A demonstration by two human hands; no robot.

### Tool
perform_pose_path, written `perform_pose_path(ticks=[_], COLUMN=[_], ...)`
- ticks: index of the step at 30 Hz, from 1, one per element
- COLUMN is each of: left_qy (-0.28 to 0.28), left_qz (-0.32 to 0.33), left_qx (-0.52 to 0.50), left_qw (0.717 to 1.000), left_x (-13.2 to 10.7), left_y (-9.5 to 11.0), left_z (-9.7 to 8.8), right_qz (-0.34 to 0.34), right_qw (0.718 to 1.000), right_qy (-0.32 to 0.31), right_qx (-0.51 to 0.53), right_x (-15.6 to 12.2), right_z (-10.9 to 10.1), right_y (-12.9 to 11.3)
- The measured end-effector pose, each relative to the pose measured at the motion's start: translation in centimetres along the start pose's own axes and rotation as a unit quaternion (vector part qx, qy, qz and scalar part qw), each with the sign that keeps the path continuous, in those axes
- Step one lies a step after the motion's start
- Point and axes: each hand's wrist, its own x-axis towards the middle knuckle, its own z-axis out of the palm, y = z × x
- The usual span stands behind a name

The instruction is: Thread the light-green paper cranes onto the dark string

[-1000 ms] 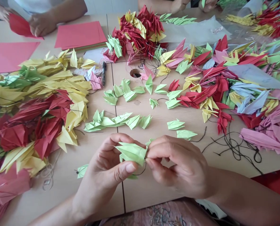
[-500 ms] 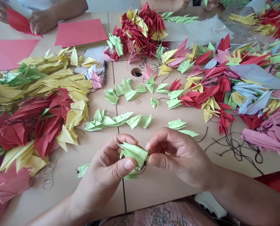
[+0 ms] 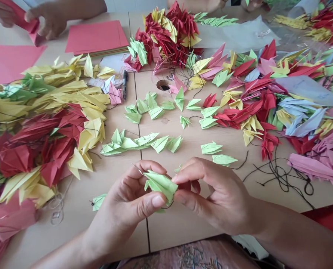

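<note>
Near the table's front edge, my left hand [image 3: 129, 203] holds a light green folded paper crane [image 3: 161, 184] between thumb and fingers. A thin needle-like tip [image 3: 137, 169] sticks out at the crane's upper left. My right hand [image 3: 215, 188] pinches the crane's right end with thumb and index finger; its other fingers curl behind. A bit of dark thread shows under the crane. Just beyond my hands lies a row of strung green cranes [image 3: 142, 142]. Two green cranes [image 3: 211, 148] lie past my right hand, and a knotted green piece [image 3: 99, 202] rests left of my left wrist.
Heaps of yellow and red strung cranes [image 3: 48, 127] fill the left; mixed colours [image 3: 256, 101] crowd the right. Loose black cord [image 3: 285, 179] tangles at the right. A stack of red paper [image 3: 97, 37] and a pen [image 3: 125, 85] lie farther back. A co-worker's hands [image 3: 50, 20] fold red paper.
My right fingertips have shifted from the black knot at the crane's end onto its paper edge, and the knot no longer shows. The co-worker's red sheet has been bent upward.
</note>
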Motion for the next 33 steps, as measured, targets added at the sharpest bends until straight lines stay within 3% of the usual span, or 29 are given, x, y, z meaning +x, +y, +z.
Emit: perform_pose_path(ticks=[6,11,13,17,20,25,29,33], left_qy=[-0.008,-0.023,-0.005,0.016,0.003,-0.042,-0.06,0.019], left_qz=[-0.012,-0.009,-0.005,-0.022,-0.039,0.032,0.05,0.037], left_qx=[0.006,0.082,0.165,0.31,0.371,0.454,0.468,0.438], left_qw=[1.0,0.996,0.986,0.95,0.928,0.89,0.88,0.898], left_x=[0.1,-0.1,-0.3,-0.4,-0.2,0.3,0.4,0.2], left_y=[-0.1,0.0,0.2,0.6,0.4,-0.1,-0.1,-0.1], left_z=[-0.1,0.0,0.0,0.3,0.9,1.7,1.7,1.5], right_qz=[-0.032,0.138,0.16,0.115,0.057,-0.035,-0.044,-0.004], right_qw=[0.999,0.978,0.972,0.991,0.997,0.998,0.996,0.998], right_qy=[-0.006,-0.061,-0.052,-0.025,-0.041,-0.048,-0.074,-0.056], right_qx=[-0.013,0.141,0.166,0.057,0.012,-0.023,-0.027,0.022], right_x=[-0.2,0.2,0.3,0.4,0.3,0.2,0.3,0.4], right_z=[0.1,-0.7,-0.9,-0.6,-0.2,0.4,0.5,0.3], right_y=[0.4,0.2,0.2,0.3,0.4,0.0,-0.3,-0.2])
